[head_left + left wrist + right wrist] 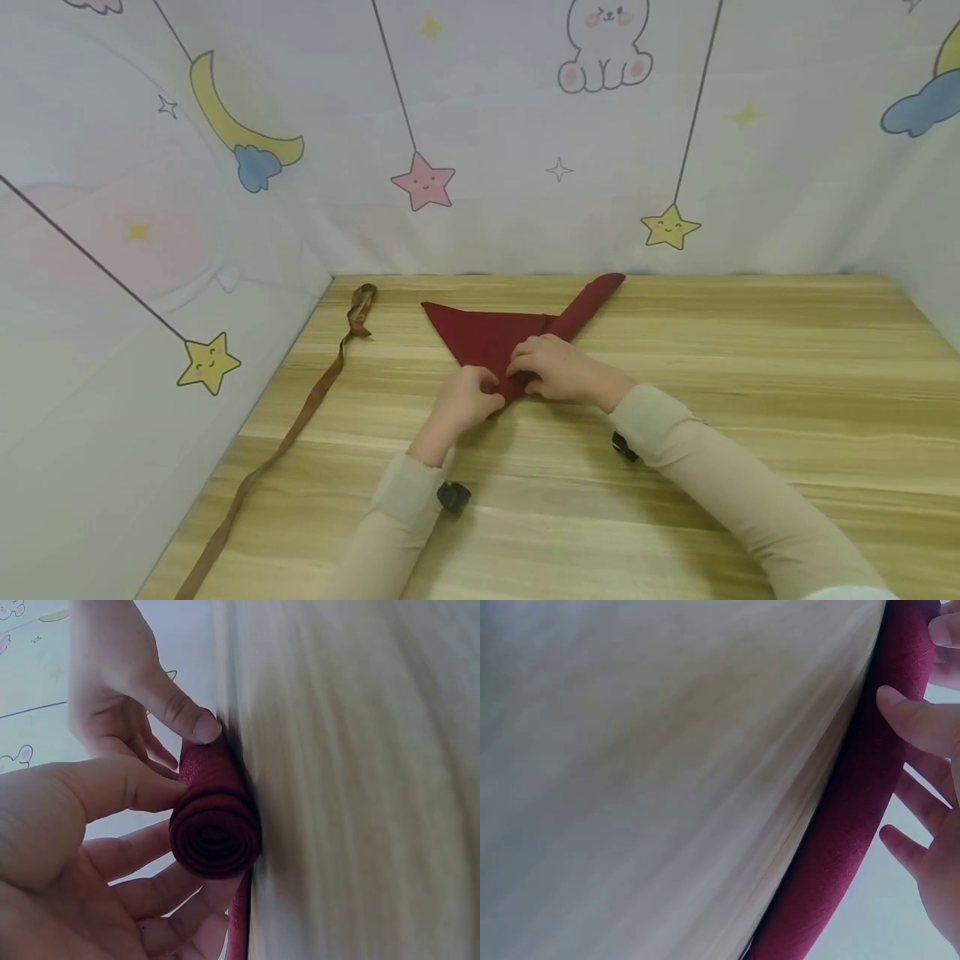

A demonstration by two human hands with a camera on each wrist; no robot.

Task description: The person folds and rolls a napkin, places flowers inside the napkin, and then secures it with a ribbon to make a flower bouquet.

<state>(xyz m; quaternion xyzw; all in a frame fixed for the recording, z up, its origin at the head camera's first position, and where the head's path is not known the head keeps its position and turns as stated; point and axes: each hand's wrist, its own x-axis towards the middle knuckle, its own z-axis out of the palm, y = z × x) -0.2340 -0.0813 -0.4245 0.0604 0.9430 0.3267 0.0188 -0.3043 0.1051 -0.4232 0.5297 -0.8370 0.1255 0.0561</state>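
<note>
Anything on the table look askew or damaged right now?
I see no damage. The red cloth shows fairly even coils at one end. Only the brown ribbon at the left looks untidy, bunched and twisted at its far end.

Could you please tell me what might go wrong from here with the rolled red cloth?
The far end of the red roll extends beyond the left hand and right hand, so it might loosen. The coiled near end could slip out of line if the hands press unevenly. The flat red cloth has an unpinned far corner, so it may shift or crease.
</note>
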